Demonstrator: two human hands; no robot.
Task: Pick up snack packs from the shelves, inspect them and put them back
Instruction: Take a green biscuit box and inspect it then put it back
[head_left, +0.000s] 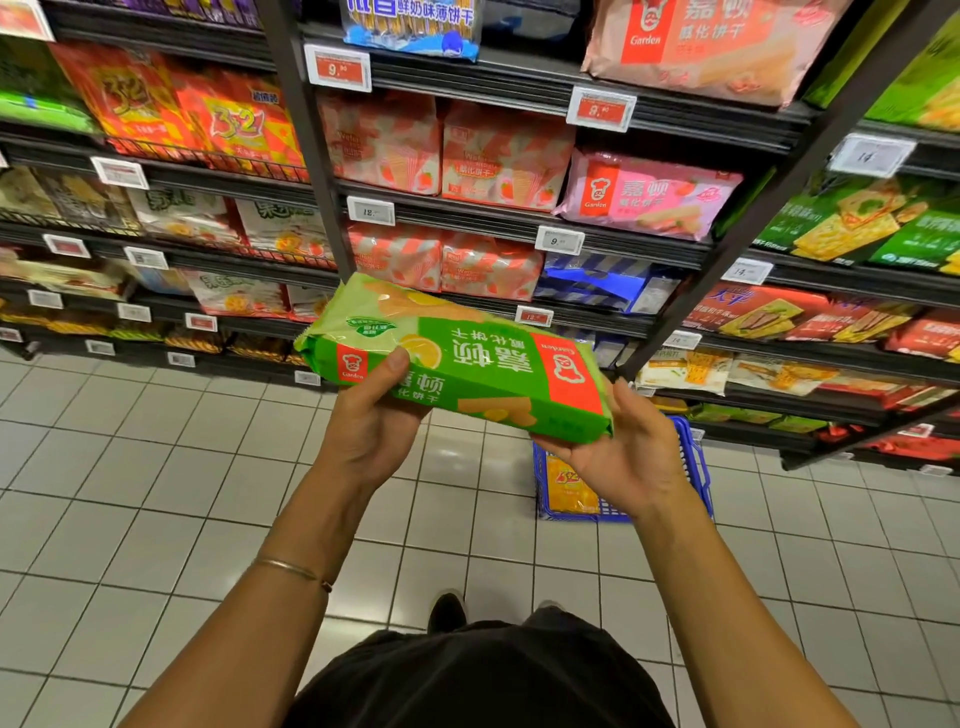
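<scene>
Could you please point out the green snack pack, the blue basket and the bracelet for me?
green snack pack (467, 364), head view, middle of its printed face
blue basket (693, 457), head view, its right rim
bracelet (291, 569), head view, band across the left forearm

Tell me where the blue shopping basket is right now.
The blue basket stands on the tiled floor at the foot of the right-hand shelves, mostly hidden behind the right hand that holds the green snack pack.

Both my arms stretched out front. My left hand grips the green pack's near-left end, thumb on top; my right hand cups under its right end, palm up.
</scene>
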